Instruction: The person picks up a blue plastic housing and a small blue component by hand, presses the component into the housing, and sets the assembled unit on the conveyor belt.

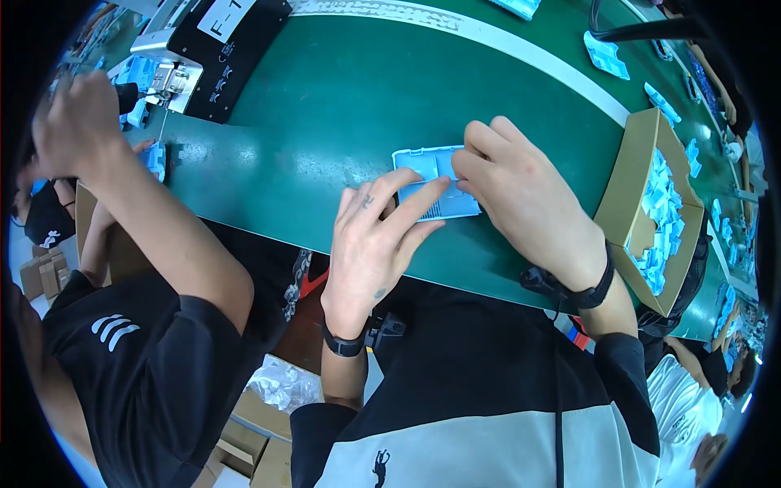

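Observation:
A light-blue, shallow plastic panel [420,162] with a raised rim and a row of narrow slots lies on the green table in front of me. My left hand [370,236] grips its left and near side: two fingertips press on its inner face and the thumb is at the near edge. Over the panel's right end, the fingers of my right hand [512,183] are curled into a pinch. Whatever sits between those fingers is hidden by the hand. Each wrist wears a black strap with a small black device.
An open cardboard box [634,175] of light-blue plastic pieces stands right. A black and metal machine [236,57] is at the far left, near a co-worker's raised arm [163,211]. More blue parts [605,55] lie beyond a white strip [488,45]. Below left is a bag [285,384].

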Tool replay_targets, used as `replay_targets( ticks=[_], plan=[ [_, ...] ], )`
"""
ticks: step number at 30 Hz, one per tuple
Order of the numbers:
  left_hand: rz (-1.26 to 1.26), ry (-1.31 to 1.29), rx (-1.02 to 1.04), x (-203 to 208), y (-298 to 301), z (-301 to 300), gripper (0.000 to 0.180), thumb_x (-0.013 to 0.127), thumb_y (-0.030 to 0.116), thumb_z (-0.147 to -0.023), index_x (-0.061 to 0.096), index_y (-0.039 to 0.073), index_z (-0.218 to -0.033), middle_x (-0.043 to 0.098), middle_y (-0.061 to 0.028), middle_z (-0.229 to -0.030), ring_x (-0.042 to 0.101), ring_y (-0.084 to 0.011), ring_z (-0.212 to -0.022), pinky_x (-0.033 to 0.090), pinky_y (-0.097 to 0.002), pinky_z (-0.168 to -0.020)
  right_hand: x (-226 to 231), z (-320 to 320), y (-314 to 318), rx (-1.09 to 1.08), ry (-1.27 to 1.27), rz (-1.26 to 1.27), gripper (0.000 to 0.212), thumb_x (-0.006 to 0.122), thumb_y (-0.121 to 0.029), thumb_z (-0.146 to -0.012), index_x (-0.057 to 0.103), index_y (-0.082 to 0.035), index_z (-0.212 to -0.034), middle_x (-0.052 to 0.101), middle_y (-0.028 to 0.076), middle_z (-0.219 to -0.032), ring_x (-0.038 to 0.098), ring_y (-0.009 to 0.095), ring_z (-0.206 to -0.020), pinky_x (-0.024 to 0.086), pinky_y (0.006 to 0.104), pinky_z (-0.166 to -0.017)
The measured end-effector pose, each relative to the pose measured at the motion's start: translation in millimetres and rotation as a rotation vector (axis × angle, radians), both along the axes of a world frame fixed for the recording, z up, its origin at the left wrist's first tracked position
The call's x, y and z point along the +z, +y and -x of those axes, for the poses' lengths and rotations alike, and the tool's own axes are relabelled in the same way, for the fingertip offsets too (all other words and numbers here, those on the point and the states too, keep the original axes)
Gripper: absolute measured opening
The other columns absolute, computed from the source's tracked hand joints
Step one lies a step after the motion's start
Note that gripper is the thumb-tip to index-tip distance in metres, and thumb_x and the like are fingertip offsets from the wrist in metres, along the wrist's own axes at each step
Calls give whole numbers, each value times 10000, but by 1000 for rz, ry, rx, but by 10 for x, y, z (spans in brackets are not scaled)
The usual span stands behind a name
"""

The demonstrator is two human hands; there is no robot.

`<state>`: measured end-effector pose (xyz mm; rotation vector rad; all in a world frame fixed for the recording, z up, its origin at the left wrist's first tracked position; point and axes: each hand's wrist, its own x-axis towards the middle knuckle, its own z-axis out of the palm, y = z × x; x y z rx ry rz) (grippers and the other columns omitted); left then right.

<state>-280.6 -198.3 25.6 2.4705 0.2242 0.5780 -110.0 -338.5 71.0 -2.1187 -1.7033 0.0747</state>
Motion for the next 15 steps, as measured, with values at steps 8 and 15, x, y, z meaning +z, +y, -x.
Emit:
replay_targets(
  ticks=[8,15],
  plan=[
    [-30,59,-40,94,25,-68,444,864,183,-858,776,154,-1292,657,-63,-1243,640,-253,-900,474,-394,-778,15,-168,62,52,-40,87,172,812,-92,-846,664,-49,-922,556,98,-932,579,289,-913,506,422,-800],
    [65,218,84,341,-76,61,454,830,93,-892,752,128,-1338,660,-138,-1275,691,-324,-905,560,-428,-873,404,-7,-662,-338,160,-29,249,794,-56,-906,745,-44,-1150,633,104,-985,648,247,-928,515,368,-805]
  ],
)
